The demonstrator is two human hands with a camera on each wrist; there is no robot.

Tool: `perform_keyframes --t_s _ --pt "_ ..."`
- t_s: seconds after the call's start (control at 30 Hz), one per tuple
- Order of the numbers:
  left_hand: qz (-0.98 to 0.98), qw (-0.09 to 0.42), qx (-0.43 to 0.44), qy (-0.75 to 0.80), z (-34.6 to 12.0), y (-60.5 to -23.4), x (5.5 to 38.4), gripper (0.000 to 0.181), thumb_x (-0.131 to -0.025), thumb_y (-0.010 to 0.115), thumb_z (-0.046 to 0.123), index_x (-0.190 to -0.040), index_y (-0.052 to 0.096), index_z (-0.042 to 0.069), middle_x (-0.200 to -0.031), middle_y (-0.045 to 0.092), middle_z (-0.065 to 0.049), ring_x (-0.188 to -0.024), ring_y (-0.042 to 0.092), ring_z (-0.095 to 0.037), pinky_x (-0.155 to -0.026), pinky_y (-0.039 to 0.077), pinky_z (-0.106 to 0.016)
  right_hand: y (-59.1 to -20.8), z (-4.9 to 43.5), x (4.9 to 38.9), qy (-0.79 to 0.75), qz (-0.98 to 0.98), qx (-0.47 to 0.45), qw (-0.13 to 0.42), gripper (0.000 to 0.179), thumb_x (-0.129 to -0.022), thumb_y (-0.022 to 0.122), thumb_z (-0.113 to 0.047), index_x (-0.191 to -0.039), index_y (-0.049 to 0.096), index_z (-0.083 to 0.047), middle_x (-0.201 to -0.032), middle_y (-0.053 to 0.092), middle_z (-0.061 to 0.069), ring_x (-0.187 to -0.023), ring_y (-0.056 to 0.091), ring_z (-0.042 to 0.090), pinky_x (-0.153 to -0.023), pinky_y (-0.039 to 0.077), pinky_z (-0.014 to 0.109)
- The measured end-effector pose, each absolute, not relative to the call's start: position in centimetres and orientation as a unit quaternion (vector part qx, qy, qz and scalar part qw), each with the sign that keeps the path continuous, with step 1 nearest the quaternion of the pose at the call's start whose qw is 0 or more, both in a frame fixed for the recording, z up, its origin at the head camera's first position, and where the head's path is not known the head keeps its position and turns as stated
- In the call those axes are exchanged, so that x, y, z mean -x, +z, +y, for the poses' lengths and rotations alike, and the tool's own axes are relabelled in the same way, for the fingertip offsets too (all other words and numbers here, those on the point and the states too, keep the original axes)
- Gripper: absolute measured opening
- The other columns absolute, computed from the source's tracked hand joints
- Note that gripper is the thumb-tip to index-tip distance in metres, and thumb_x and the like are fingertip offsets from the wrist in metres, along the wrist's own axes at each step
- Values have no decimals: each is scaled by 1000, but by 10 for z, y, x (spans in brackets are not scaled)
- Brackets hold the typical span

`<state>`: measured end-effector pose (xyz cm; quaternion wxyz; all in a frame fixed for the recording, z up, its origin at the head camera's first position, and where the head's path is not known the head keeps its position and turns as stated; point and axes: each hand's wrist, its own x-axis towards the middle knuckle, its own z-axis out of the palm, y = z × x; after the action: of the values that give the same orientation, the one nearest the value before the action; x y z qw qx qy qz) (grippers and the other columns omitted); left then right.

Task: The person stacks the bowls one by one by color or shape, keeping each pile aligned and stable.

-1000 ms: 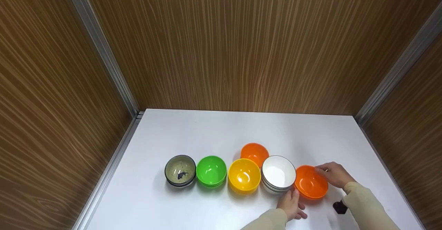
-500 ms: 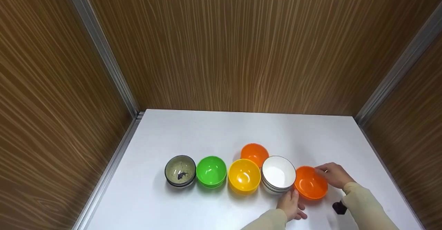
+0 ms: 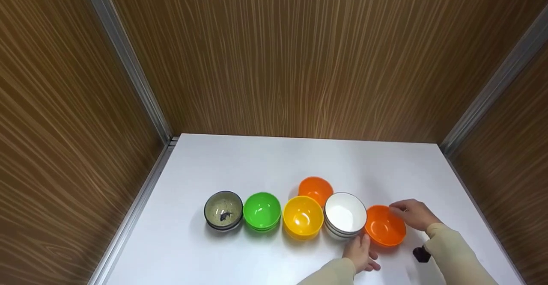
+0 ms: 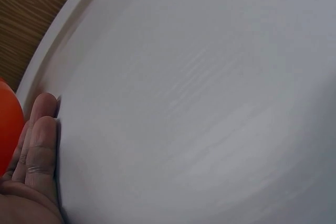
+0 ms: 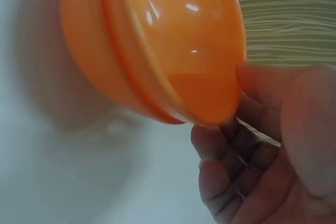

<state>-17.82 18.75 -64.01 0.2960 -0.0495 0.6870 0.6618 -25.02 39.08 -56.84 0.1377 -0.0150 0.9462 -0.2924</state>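
Observation:
My right hand (image 3: 413, 214) is at the far right edge of a stack of orange bowls (image 3: 385, 226). In the right wrist view the thumb and fingers pinch the rim of the upper orange bowl (image 5: 194, 30), which sits nested in the lower one (image 5: 86, 35). My left hand (image 3: 360, 254) lies on its side on the table, near side of the same stack, fingers extended. The left wrist view has those fingers (image 4: 41, 150) close beside an orange bowl (image 4: 8, 124). The thumb reaches up between the orange stack and the white bowls (image 3: 345, 212).
Left of the white stack stand yellow bowls (image 3: 302, 217), green bowls (image 3: 262, 211) and grey-brown bowls (image 3: 223, 210) in a row. Another orange bowl (image 3: 315, 189) sits behind the yellow ones. A black object (image 3: 421, 254) lies by the right sleeve. Wood-patterned panels (image 3: 299, 62) enclose the white table (image 3: 239, 161).

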Motion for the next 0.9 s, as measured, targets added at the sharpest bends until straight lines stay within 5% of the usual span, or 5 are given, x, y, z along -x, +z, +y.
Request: perform_keyframes --t_s 0.43,0.77,0.9 --pt "684 302 58 662 189 -640 180 32 -103 37 41 -115 45 13 -79 62 -7 -67 68 -25 -65 56 -42 -526 362 276 -301 945 19 127 54 -96 54 -45 -126 59 0 -118 62 21 -102 61 36 -89 49 55" --pt "694 284 57 659 188 -640 177 43 -100 37 48 -98 56 10 -74 64 -6 -66 69 -25 -64 56 -40 -511 324 301 -312 939 41 137 47 -97 55 -40 -120 62 0 -98 69 10 -90 64 26 -86 52 50" --pt "694 263 45 669 189 -641 176 35 -102 36 42 -108 53 12 -74 63 -7 -65 69 -28 -61 57 -42 -510 311 311 -299 941 38 155 47 -96 57 -40 -118 63 0 -95 70 8 -87 65 24 -85 53 48"
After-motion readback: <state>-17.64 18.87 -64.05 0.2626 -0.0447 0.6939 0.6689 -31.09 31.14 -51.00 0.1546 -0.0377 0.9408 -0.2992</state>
